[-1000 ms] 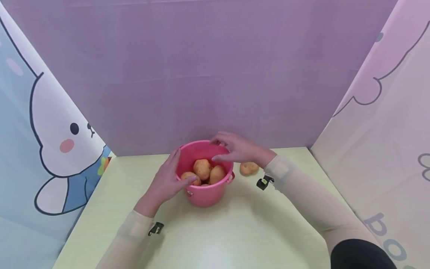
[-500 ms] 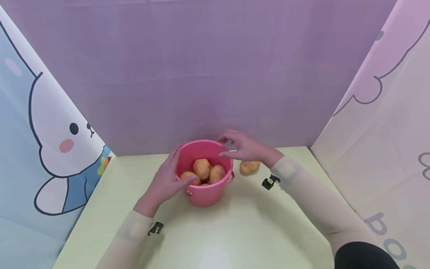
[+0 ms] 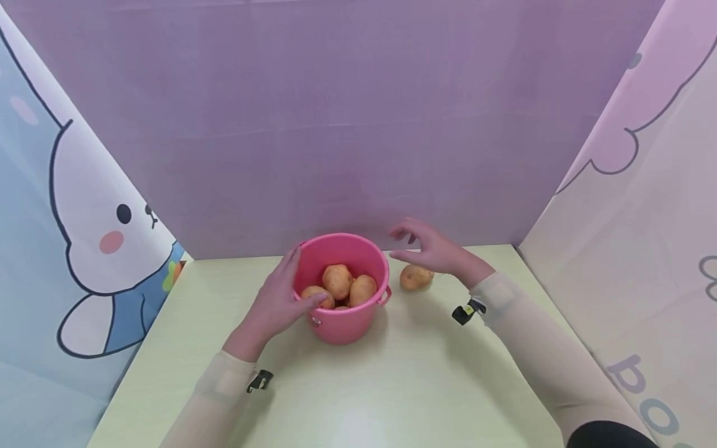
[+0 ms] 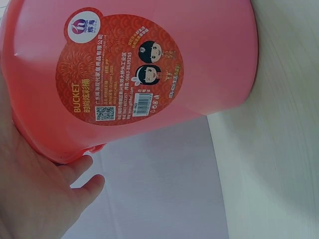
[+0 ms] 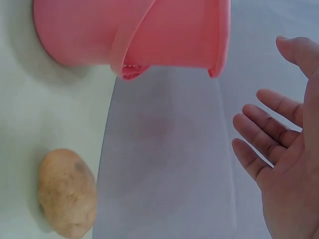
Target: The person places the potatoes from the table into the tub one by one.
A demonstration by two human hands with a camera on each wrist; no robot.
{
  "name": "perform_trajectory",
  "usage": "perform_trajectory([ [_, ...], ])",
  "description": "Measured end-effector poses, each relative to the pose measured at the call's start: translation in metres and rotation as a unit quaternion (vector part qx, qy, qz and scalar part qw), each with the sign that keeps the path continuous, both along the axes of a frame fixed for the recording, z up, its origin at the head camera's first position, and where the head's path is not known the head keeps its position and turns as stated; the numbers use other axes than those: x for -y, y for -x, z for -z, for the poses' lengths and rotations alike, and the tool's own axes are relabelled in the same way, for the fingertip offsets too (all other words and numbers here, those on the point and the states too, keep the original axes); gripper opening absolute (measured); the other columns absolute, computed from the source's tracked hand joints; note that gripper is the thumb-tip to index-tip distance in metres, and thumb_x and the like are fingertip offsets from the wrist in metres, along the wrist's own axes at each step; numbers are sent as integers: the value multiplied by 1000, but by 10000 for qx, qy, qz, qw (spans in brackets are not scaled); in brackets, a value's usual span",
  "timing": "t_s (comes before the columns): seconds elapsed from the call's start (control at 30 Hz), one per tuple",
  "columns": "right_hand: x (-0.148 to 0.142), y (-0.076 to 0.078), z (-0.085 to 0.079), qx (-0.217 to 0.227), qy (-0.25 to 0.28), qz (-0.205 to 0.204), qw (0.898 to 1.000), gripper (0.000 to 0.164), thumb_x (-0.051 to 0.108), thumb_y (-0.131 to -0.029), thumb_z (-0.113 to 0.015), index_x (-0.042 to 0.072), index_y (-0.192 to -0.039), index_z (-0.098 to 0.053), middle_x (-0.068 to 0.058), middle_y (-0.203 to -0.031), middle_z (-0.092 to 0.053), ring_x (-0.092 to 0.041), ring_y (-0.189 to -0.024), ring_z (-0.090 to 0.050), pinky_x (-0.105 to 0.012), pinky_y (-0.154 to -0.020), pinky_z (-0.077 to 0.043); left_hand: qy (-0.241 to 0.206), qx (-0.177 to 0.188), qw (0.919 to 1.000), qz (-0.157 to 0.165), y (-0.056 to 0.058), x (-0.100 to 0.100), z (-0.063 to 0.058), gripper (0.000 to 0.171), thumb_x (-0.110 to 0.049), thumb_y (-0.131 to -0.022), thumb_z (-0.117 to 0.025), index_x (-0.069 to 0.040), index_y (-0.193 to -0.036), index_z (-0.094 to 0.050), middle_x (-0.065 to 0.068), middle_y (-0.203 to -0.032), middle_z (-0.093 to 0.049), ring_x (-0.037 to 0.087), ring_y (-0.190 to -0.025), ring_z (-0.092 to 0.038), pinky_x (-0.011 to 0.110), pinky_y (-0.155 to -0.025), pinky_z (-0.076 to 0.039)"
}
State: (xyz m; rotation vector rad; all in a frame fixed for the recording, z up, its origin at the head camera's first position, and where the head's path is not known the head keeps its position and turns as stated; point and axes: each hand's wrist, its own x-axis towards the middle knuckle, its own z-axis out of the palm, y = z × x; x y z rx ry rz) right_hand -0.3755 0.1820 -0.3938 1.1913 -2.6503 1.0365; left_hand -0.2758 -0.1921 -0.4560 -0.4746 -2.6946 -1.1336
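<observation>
A pink bucket (image 3: 343,326) stands upright on the table, with several potatoes (image 3: 337,282) inside. My left hand (image 3: 277,298) holds the bucket at its left rim, the thumb reaching over the front edge and the fingers along the far side. In the left wrist view, fingers (image 4: 89,191) show beside the rim, below a red label; the thumb is out of sight. My right hand (image 3: 428,247) hovers in the air right of the bucket, fingers loosely bent with nothing in them. Below it a single potato (image 3: 416,278) lies on the table, apart from the hand.
A pale table (image 3: 358,392) carries the bucket and the loose potato. Close behind them rises a purple wall (image 3: 358,124). Printed panels close off the left side (image 3: 67,249) and the right side (image 3: 644,249). The bucket's handle (image 5: 127,45) hangs against its right side.
My right hand has moved from over the bucket's right rim to the right, away from the bucket. The loose potato is less covered now. My left hand and the bucket have stayed put.
</observation>
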Motion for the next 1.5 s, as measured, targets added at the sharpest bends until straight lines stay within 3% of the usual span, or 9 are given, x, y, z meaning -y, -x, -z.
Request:
perform_trajectory([
  [0.23,-21,0,16,260,308,367,9985,44,30,-103,-81,10,-139,-67,-7,-132,-68,-27,-120,-63,-59,-105,-54,54,14,10000,-19,0,0,-1,121,-55,-91,-89,-17,-179,-16,6,-182,-24,40,-160,-36,65,-105,-58],
  [0.47,-37,6,39,365,580,557,9961,43,24,-101,-83,6,-138,-68,-10,-130,-68,-39,-122,-64,-61,-104,-53,49,18,10000,-9,-1,-1,-3,121,-56,-91,-89,-17,-179,-16,6,-182,-24,40,-159,-37,65,-105,-59],
  [0.63,-42,9,56,430,723,741,9937,43,22,-100,-85,7,-137,-70,-9,-130,-68,-33,-123,-63,-55,-103,-53,23,4,10000,34,-1,-1,-3,120,-56,-91,-89,-17,-179,-17,6,-182,-24,40,-159,-37,65,-105,-59],
  [0.73,-44,11,68,492,752,896,9919,43,21,-99,-85,8,-137,-69,-9,-133,-67,-33,-127,-61,-58,-106,-51,57,7,10000,27,0,-1,-3,120,-56,-91,-88,-17,-179,-17,6,-182,-24,41,-160,-36,65,-106,-58],
  [1.0,-44,12,102,786,932,1188,9854,59,22,-97,-88,9,-149,-62,-16,-154,-60,-35,-144,-52,-68,-119,-39,99,43,9999,-17,-1,-1,-3,120,-56,-91,-89,-17,-179,-17,5,-182,-23,40,-160,-35,65,-106,-57],
  [1.17,-42,12,118,1030,1312,1192,9787,62,22,-98,-88,7,-151,-60,-18,-157,-56,-38,-151,-46,-70,-124,-36,139,19,9999,3,-1,-1,-2,120,-56,-92,-88,-17,-179,-16,6,-182,-23,41,-160,-35,65,-107,-56],
  [1.4,-40,15,137,1343,1268,1550,9705,75,29,-97,-90,8,-158,-52,-12,-164,-49,-38,-158,-37,-64,-130,-31,48,2,10000,15,-2,-1,-3,119,-53,-91,-89,-17,-179,-17,5,-182,-24,39,-159,-37,64,-104,-59],
  [1.5,-39,16,143,1515,1266,1618,9669,81,31,-96,-91,8,-162,-49,-14,-167,-45,-42,-156,-41,-61,-128,-35,35,-3,10000,22,-1,-1,-3,120,-54,-91,-89,-17,-179,-17,5,-182,-24,39,-159,-38,63,-104,-59],
])
